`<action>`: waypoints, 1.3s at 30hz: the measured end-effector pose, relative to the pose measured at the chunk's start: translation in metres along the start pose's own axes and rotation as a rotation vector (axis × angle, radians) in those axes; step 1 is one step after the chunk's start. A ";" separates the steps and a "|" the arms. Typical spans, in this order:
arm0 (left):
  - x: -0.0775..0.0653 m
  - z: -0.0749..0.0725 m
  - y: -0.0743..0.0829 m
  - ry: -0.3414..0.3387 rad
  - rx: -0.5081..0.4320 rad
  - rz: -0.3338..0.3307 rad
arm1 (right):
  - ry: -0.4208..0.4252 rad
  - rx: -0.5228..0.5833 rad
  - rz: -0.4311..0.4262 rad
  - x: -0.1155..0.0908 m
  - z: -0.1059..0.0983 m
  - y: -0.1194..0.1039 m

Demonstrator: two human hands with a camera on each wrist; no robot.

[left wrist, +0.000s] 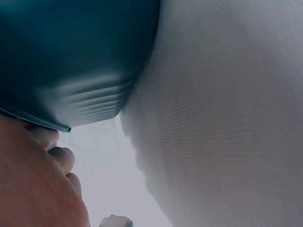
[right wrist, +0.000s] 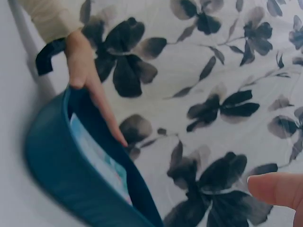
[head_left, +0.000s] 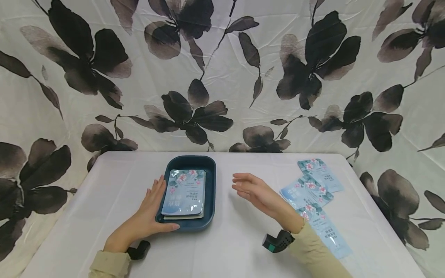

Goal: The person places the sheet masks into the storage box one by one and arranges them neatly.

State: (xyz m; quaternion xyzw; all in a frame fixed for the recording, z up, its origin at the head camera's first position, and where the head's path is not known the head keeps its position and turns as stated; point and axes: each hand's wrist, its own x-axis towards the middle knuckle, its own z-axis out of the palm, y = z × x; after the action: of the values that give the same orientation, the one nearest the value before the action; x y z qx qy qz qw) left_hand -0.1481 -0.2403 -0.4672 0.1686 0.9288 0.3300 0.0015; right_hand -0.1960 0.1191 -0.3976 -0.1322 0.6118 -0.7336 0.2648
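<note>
A dark blue tray point(head_left: 209, 193) lies on the white table, holding a small stack of light-blue sachets point(head_left: 184, 195) printed with pink flowers. My left hand point(head_left: 146, 218) rests against the tray's left side, fingers straight along the rim and thumb across the near corner. From the left wrist view, the tray's outer wall point(left wrist: 80, 52) rises close beside that hand. My right hand point(head_left: 260, 197) hovers to the right of the tray with fingers loosely extended and nothing in them. Its thumb point(right wrist: 274, 189) shows in the right wrist view, apart from the tray.
Three more sachets point(head_left: 307, 191) with the same flower print lie overlapping on the table at the right, partly behind my right forearm. A white curtain point(head_left: 222, 77) with dark flowers hangs behind the table's far edge. Each wrist wears a black camera point(head_left: 278, 241).
</note>
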 end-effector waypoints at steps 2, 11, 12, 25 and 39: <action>0.000 0.000 0.000 0.003 0.000 0.004 | 0.026 0.004 0.000 -0.008 -0.012 -0.002; -0.001 0.001 -0.003 -0.008 0.011 -0.024 | 0.107 -0.095 -0.007 -0.050 -0.058 -0.010; -0.001 0.001 -0.003 -0.006 0.011 -0.022 | 0.118 -0.118 -0.008 -0.055 -0.062 -0.011; -0.001 -0.003 -0.001 -0.020 0.029 -0.004 | 0.324 -0.276 -0.019 -0.121 -0.132 0.008; 0.001 -0.003 -0.001 -0.026 0.015 0.018 | 0.559 -0.219 0.232 -0.166 -0.184 0.045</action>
State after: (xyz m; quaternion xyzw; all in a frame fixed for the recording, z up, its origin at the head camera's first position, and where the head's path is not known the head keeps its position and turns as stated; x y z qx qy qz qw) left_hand -0.1501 -0.2426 -0.4651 0.1811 0.9297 0.3206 0.0094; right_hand -0.1438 0.3579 -0.4589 0.1176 0.7470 -0.6363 0.1526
